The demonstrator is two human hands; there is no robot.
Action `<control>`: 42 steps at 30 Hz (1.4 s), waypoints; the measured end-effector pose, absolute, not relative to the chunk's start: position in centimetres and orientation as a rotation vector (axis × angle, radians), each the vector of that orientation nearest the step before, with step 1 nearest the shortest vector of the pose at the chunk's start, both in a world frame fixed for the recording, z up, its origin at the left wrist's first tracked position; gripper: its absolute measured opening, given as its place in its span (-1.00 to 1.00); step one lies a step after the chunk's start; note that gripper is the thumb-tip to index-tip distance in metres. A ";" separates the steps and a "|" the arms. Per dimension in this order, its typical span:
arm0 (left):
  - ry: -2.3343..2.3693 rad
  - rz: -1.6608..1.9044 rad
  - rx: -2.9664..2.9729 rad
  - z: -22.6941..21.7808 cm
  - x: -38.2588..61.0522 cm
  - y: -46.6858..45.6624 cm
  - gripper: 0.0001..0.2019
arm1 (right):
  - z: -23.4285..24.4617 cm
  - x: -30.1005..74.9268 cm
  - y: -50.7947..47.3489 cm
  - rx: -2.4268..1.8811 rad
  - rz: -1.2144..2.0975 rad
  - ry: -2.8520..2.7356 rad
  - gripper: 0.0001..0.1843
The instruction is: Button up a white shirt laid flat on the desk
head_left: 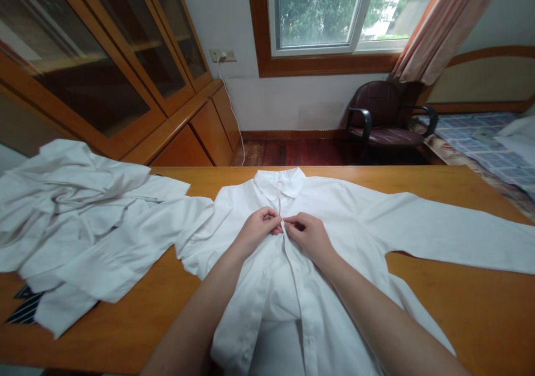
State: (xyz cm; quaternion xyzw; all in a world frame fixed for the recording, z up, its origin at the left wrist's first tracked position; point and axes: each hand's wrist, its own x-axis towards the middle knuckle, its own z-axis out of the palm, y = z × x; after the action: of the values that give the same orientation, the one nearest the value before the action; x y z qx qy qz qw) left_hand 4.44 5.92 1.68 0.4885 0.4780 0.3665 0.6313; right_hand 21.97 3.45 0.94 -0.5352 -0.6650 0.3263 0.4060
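Two hands meet at the front of a white shirt [346, 214] — the left hand [267, 221] and the right hand [295, 224] each narrow, fingertips pinching its front edges just below the collar [281, 182]. The shirt lies across the middle of the surface [460, 303], its collar at the far edge and its front parted below the hands, the lower part running out of view toward the near side. One sleeve [460, 231] stretches right past the picture's border, so whether it overhangs cannot be told; brown wood shows above and below it. On the left, a heap of white cloth [83, 198] crowds against the other sleeve, with dark striped cloth [27, 309] poking out near the front. Beyond the heap, a wooden cabinet [200, 120] has glass doors over dim shelves, their contents too dark to make out. Past the far edge come a reddish floor [292, 152], a socket [229, 55] with a white cable [232, 106], a window [321, 14] and pink curtain [449, 25], an armchair [378, 111] — and, at right, a bed [480, 142] with checked bedding.
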 end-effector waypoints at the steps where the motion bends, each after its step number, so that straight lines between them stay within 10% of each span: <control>1: 1.092 0.838 1.117 1.6 4.4 5.9 -0.68 | 1.0 22.0 3.4 -1.352 0.821 -1.678 -0.81; 42: 1.105 0.854 1.156 1.9 4.7 5.8 -0.73 | 0.7 22.0 3.4 -1.355 0.851 -1.657 -0.82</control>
State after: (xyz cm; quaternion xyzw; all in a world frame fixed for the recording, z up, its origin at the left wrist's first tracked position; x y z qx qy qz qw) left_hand 4.68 5.80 1.93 0.5020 0.4799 0.3707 0.6166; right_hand 21.99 3.41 0.70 -0.5375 -0.6571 0.3375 0.4068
